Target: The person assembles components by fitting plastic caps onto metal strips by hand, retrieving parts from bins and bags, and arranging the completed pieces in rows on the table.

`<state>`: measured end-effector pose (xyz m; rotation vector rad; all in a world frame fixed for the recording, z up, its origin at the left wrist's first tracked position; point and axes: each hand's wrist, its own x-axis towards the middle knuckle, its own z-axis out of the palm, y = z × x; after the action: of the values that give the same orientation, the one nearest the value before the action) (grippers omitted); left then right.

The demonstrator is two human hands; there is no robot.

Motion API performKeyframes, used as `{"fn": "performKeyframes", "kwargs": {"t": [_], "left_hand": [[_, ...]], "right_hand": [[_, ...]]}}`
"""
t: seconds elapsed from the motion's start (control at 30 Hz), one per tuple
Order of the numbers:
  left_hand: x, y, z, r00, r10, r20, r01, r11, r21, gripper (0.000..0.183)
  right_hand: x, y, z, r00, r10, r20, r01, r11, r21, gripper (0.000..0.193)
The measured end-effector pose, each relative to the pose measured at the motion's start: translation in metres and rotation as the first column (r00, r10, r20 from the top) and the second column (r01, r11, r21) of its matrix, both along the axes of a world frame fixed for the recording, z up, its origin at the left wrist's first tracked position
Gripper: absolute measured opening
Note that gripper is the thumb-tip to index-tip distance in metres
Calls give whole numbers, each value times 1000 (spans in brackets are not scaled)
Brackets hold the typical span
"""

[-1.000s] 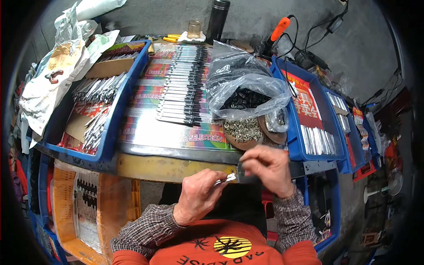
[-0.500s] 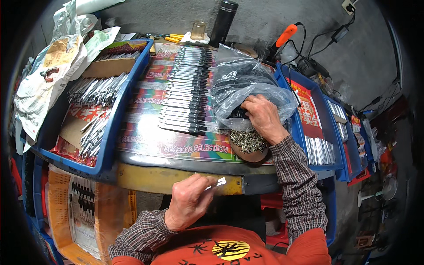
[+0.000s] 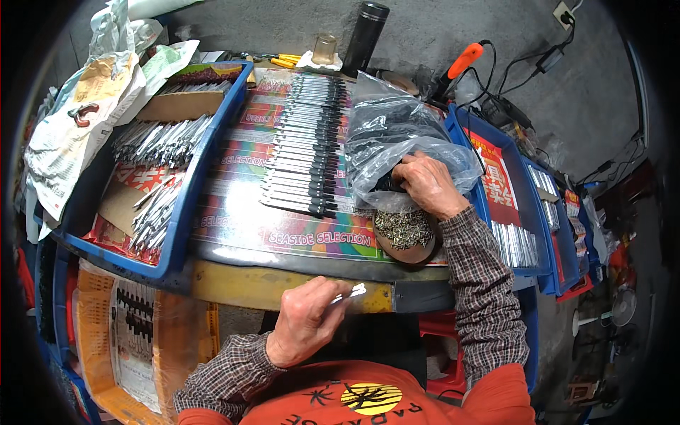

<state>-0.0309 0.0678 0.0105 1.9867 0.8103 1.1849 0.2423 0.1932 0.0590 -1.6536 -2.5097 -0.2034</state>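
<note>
A round table (image 3: pixel 234 280) with a colourful printed top carries rows of metal pieces (image 3: pixel 308 145), a plastic bag (image 3: pixel 397 138) and a dish of screws (image 3: pixel 405 232).

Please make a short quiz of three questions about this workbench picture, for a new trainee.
1. True or false: the right hand reaches into the clear plastic bag.
2. What does the left hand hold? A) a thin silver metal piece B) an orange-handled tool C) a glass cup
3. Fill in: the row of black-tipped metal pieces lies between the plastic bag and the ____ tray of loose silver pieces.

Key
1. True.
2. A; the metal piece sticks out past the fingers.
3. Blue.
</note>
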Motion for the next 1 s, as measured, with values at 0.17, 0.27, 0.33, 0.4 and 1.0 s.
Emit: {"fn": "performKeyframes", "kwargs": {"t": [0.17, 0.27, 0.33, 0.4, 1.0], "left_hand": [[1, 1, 0, 1000, 8, -8, -8, 1000, -7, 19], [2, 1, 2, 1000, 16, 2, -16, 1000, -8, 19], [1, -1, 4, 1000, 11, -10, -11, 1000, -6, 19], [1, -4, 6, 1000, 14, -12, -14, 1000, -1, 19], [0, -14, 4, 1000, 27, -17, -27, 1000, -3, 17]], "right_hand": [[7, 2, -5, 1000, 18, -26, -16, 997, 78, 8], [15, 1, -11, 999, 2, -33, 4, 982, 189, 9], [17, 0, -11, 999, -28, -23, 32, 978, 205, 9], [15, -1, -9, 999, 26, -36, -14, 956, 294, 8], [-37, -114, 24, 796, 84, -599, -1, 991, 137, 19]]}}
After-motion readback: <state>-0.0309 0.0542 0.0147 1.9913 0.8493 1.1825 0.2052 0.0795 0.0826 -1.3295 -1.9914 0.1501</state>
